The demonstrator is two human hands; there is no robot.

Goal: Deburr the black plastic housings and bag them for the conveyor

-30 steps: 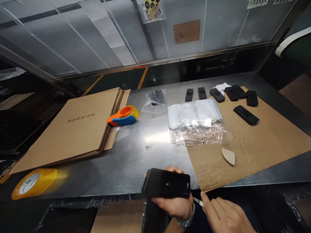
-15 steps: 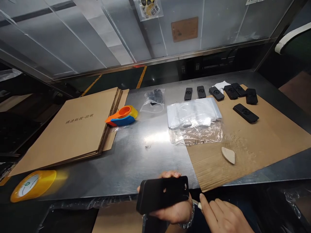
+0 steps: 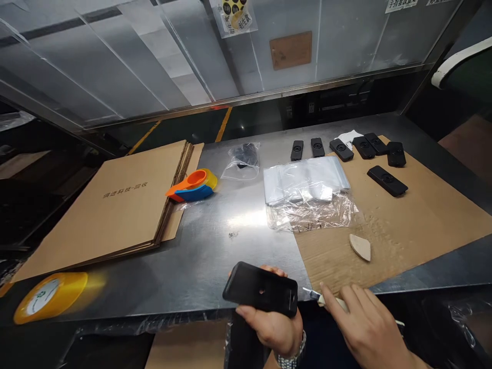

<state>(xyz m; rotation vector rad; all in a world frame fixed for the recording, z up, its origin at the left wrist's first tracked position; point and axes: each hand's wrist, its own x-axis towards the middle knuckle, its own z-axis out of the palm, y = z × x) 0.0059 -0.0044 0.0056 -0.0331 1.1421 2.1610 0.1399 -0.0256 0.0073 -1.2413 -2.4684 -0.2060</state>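
My left hand (image 3: 274,328) is closed around a black plastic housing (image 3: 249,289), a hollow oblong shell with a small hole in its floor. It is held tilted at the front edge of the table, thumb along the near side and fingertips over the far side. In my right hand (image 3: 365,323) is a small knife (image 3: 312,293) with a pale handle, my index finger stretched along it. The knife's blade points left, just short of the housing's right end and apart from it. My right fingers hide most of the handle.
Several black housings (image 3: 387,180) lie at the back right, some on a cardboard sheet (image 3: 430,220). Clear plastic bags (image 3: 307,179) are in the middle, near a beige wedge (image 3: 360,247). At left are stacked cardboard (image 3: 115,205), a tape dispenser (image 3: 192,185) and a yellow tape roll (image 3: 52,297).
My left hand has turned the housing, so its hollow inside now faces up more. My right hand has risen slightly, bringing the knife blade into clear view by the housing's right end.
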